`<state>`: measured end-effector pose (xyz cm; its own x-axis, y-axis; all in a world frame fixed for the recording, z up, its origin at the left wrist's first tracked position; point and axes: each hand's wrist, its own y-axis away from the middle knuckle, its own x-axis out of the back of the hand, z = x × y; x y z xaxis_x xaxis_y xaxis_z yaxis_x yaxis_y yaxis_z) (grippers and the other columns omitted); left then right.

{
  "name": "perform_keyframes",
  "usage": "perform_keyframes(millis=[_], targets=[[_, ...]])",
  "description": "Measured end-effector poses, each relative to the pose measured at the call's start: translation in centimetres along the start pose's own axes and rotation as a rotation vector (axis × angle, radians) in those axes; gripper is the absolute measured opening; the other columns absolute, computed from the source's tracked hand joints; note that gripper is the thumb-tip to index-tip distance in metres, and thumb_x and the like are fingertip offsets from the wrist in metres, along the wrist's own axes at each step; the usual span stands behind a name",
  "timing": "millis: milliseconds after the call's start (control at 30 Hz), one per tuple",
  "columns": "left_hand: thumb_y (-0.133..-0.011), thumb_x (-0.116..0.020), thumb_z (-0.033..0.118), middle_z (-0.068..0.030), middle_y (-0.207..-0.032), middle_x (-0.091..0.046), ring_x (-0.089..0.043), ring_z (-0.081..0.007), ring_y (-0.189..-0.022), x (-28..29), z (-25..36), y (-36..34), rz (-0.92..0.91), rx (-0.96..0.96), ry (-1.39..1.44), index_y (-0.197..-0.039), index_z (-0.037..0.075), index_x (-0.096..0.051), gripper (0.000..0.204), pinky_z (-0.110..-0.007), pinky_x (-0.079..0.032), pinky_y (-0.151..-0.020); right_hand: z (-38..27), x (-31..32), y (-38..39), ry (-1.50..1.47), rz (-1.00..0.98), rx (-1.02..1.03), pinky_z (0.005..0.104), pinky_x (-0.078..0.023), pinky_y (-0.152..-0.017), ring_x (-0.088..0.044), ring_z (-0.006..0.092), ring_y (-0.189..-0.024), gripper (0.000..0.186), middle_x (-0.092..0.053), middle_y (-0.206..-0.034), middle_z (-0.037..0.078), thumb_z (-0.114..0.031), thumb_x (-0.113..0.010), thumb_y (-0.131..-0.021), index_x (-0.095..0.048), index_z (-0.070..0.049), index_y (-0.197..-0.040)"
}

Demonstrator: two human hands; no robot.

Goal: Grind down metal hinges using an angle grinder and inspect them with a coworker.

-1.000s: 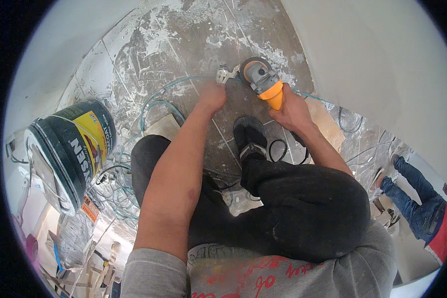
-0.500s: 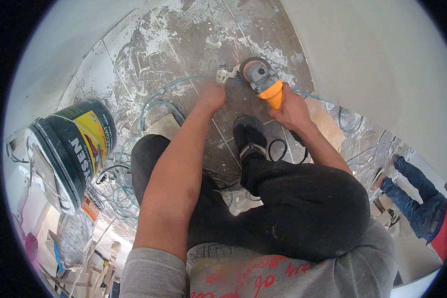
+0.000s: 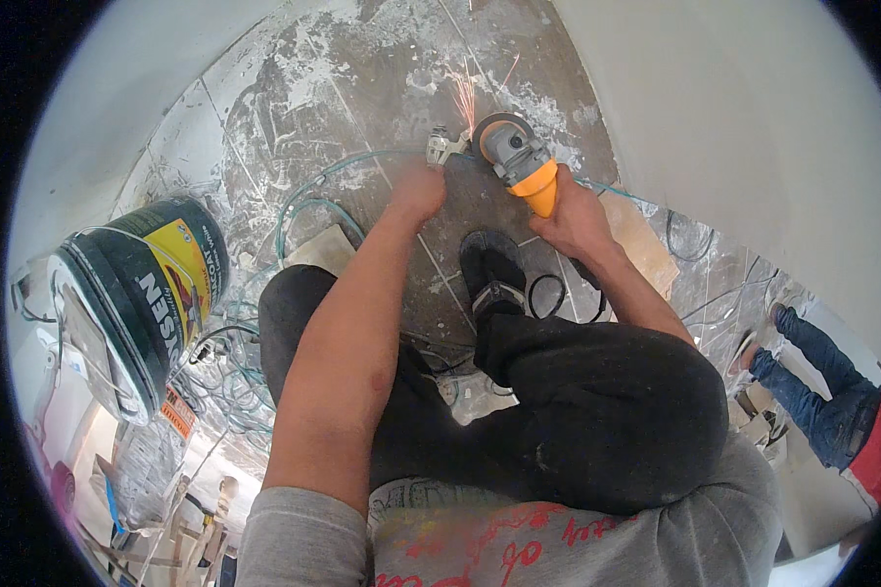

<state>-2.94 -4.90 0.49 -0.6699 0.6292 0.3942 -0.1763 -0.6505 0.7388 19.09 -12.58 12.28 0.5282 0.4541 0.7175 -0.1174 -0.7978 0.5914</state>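
Evidently, we are mid-grind: sparks (image 3: 464, 98) spray from where the disc (image 3: 487, 123) of the orange-and-grey angle grinder (image 3: 525, 162) appears to meet a pale metal piece (image 3: 440, 148), both held above the dust-smeared floor (image 3: 387, 103), nearer its right edge along the wall (image 3: 724, 127). Our right hand (image 3: 576, 217) wraps its fingers around the grinder's orange body; our left hand (image 3: 420, 192) is clenched on the metal piece, fingertips hidden. The next move, we judge, calls for a firm left grip, light pressure and fingers well clear of the disc.
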Motion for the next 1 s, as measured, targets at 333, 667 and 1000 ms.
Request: perform_keyframes(millis=[333, 667, 1000], targets=[[-0.096, -0.048, 0.027, -0.029, -0.115, -0.06, -0.058, -0.0442, -0.108, 0.0, 0.6, 0.4, 0.009, 0.022, -0.01, -0.107, -0.005, -0.063, 0.037, -0.05, -0.045, -0.092, 0.4, -0.4, -0.3, -0.009, 0.012, -0.002, 0.0502, -0.05, -0.078, -0.063, 0.0461, -0.089, 0.063, -0.065, -0.09, 0.028, -0.022, -0.07, -0.069, -0.04, 0.001, -0.121], [-0.096, -0.047, 0.028, -0.0289, -0.105, -0.064, -0.06, -0.0445, -0.102, 0.0, 0.5, 0.3, 0.056, -0.042, -0.045, -0.1, -0.005, -0.066, 0.038, -0.049, -0.046, -0.09, 0.3, -0.4, -0.1, -0.01, 0.005, -0.002, 0.0514, -0.05, -0.08, -0.063, 0.0452, -0.092, 0.061, -0.065, -0.096, 0.027, -0.024, -0.072, -0.07, -0.042, 0.0, -0.118], [-0.096, -0.047, 0.028, -0.0295, -0.106, -0.063, -0.06, -0.0446, -0.102, 0.3, 1.3, 1.0, 0.067, -0.053, -0.1, -0.1, -0.006, -0.066, 0.039, -0.05, -0.046, -0.09, 0.0, -0.1, 0.0, 0.01, -0.007, -0.021, 0.0512, -0.051, -0.079, -0.064, 0.0447, -0.091, 0.06, -0.065, -0.093, 0.027, -0.022, -0.073, -0.069, -0.043, 0.001, -0.115]])
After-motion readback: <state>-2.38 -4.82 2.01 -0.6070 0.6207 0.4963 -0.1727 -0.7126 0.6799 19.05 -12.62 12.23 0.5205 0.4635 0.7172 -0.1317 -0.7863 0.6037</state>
